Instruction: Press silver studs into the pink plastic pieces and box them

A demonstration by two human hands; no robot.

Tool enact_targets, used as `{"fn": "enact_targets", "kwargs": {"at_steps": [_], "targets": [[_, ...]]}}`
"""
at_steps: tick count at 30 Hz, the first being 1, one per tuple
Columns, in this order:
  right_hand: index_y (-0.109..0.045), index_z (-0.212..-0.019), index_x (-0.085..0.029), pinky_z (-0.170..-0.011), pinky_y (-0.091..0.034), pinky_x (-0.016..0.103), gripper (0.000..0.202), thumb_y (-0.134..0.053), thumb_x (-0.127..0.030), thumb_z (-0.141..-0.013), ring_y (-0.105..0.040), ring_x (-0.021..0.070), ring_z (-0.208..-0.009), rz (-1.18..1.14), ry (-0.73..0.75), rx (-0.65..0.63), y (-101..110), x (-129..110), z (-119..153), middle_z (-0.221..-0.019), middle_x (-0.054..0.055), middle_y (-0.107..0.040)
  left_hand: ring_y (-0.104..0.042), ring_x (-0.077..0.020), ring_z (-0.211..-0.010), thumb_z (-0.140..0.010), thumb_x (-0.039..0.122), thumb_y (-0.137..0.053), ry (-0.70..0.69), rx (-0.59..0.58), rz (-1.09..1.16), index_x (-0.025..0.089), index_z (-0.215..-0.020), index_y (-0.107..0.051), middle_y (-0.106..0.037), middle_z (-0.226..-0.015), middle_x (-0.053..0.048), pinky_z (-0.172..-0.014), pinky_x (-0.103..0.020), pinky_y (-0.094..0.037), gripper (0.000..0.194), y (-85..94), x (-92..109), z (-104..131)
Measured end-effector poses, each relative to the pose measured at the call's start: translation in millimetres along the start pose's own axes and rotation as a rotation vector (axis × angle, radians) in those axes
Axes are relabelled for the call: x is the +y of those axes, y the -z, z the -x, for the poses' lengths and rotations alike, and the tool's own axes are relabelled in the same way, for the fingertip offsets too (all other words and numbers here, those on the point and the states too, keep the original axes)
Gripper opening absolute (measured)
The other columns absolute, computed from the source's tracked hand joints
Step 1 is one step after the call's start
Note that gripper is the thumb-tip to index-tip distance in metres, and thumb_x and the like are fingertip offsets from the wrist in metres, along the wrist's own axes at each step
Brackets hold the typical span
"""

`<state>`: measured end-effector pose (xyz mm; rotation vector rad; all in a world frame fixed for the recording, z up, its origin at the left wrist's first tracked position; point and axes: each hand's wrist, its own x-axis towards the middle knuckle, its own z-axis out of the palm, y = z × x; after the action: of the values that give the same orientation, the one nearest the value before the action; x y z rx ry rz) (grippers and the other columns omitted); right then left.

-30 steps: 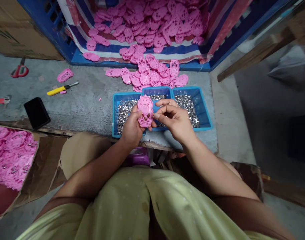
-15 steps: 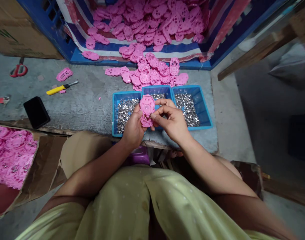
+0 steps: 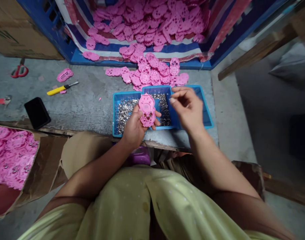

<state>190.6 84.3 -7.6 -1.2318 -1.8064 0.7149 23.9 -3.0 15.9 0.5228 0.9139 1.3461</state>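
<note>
My left hand [image 3: 135,126] grips a pink plastic shell [image 3: 147,107] by its edge, thumb on the near side and fingertips showing past the right edge. The shell's inner face is up, and small metal pieces sit in its lower part. It is held above the blue bins. My right hand [image 3: 188,106] hovers over the right blue bin [image 3: 207,118], fingers curled and thumb a little apart from the index finger; nothing shows between them. Small shiny metal parts [image 3: 126,113] lie in the left bin, and similar ones [image 3: 164,110] in the middle bin.
Loose pink shells [image 3: 154,75] are heaped behind the bins, spilling from a lined blue crate [image 3: 78,60]. To the left lie a yellow-handled screwdriver [image 3: 56,90], a black phone [image 3: 37,113] and red scissors [image 3: 19,71]. A cardboard box [image 3: 46,156] holds more pink shells.
My right hand has left the pink shell and moved right, over the right bin. My left hand still holds the shell in nearly the same spot.
</note>
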Motion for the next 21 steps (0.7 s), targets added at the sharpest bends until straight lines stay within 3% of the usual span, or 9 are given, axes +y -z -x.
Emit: {"fn": "enact_targets", "kwargs": {"at_steps": [2, 3, 5, 7, 9, 14, 21], "targets": [[-0.067, -0.107, -0.021, -0.093, -0.053, 0.041, 0.019, -0.056, -0.02, -0.091, -0.064, 0.027, -0.106, 0.312, -0.081, -0.013, 18.3, 17.1, -12.5, -0.121, 0.013, -0.066, -0.069, -0.0212, -0.078, -0.083, 0.032, -0.052, -0.02, -0.026, -0.007, 0.019, -0.111, -0.055, -0.072, -0.089, -0.009, -0.059, -0.028, -0.049, 0.031, 1.0, 0.1, 0.7], [-0.068, -0.109, -0.019, -0.092, -0.053, 0.042, 0.022, -0.058, -0.019, -0.089, -0.065, 0.0286, -0.106, 0.509, -0.15, -0.107, 25.7, 25.4, -17.2, -0.12, 0.015, -0.066, -0.069, -0.0212, -0.077, -0.084, 0.032, -0.052, -0.027, -0.034, -0.006, 0.019, -0.114, -0.054, -0.072, -0.089, -0.009, -0.058, -0.028, -0.049, 0.033, 1.2, 0.2, 0.9], [-0.072, -0.11, -0.016, -0.085, -0.053, 0.041, 0.025, -0.064, -0.019, -0.086, -0.067, 0.0319, -0.103, 0.842, -0.311, -0.419, 34.1, 38.2, -22.7, -0.117, 0.018, -0.07, -0.069, -0.0215, -0.077, -0.083, 0.032, -0.052, -0.025, -0.039, 0.004, 0.018, -0.121, -0.053, -0.073, -0.089, -0.009, -0.059, -0.028, -0.049, 0.04, 1.2, 0.6, 1.1], [-0.076, -0.106, -0.014, -0.079, -0.054, 0.038, 0.025, -0.066, -0.017, -0.084, -0.071, 0.0331, -0.1, 1.006, -0.412, -0.672, 34.2, 43.2, -23.9, -0.112, 0.02, -0.073, -0.069, -0.0218, -0.077, -0.082, 0.032, -0.053, -0.007, -0.027, 0.018, 0.019, -0.127, -0.052, -0.073, -0.09, -0.009, -0.059, -0.029, -0.05, 0.047, 1.1, 1.2, 1.1], [-0.078, -0.107, -0.014, -0.077, -0.054, 0.036, 0.026, -0.064, -0.015, -0.084, -0.073, 0.0328, -0.099, 1.055, -0.428, -0.754, 30.6, 40.7, -23.6, -0.11, 0.021, -0.075, -0.07, -0.0217, -0.077, -0.081, 0.033, -0.055, 0.014, -0.011, 0.026, 0.02, -0.129, -0.051, -0.073, -0.092, -0.009, -0.06, -0.029, -0.05, 0.05, 1.6, 1.8, 1.1], [-0.08, -0.112, -0.016, -0.079, -0.053, 0.035, 0.031, -0.06, -0.016, -0.089, -0.074, 0.0318, -0.1, 1.058, -0.43, -0.657, 32.4, 27.3, -25.6, -0.113, 0.021, -0.076, -0.07, -0.0212, -0.076, -0.082, 0.032, -0.055, -0.006, -0.021, 0.011, 0.019, -0.126, -0.051, -0.074, -0.09, -0.008, -0.058, -0.028, -0.049, 0.047, 4.1, 1.3, 0.8], [-0.081, -0.102, -0.019, -0.082, -0.051, 0.035, 0.032, -0.063, -0.004, -0.079, -0.072, 0.0291, -0.096, 0.821, -0.372, -0.388, 43.5, 30.8, -27.8, -0.097, 0.011, -0.078, -0.07, -0.0207, -0.075, -0.081, 0.032, -0.053, -0.003, -0.022, -0.004, 0.017, -0.113, -0.051, -0.075, -0.09, -0.009, -0.058, -0.027, -0.048, 0.035, 5.9, -1.0, -0.9]]}}
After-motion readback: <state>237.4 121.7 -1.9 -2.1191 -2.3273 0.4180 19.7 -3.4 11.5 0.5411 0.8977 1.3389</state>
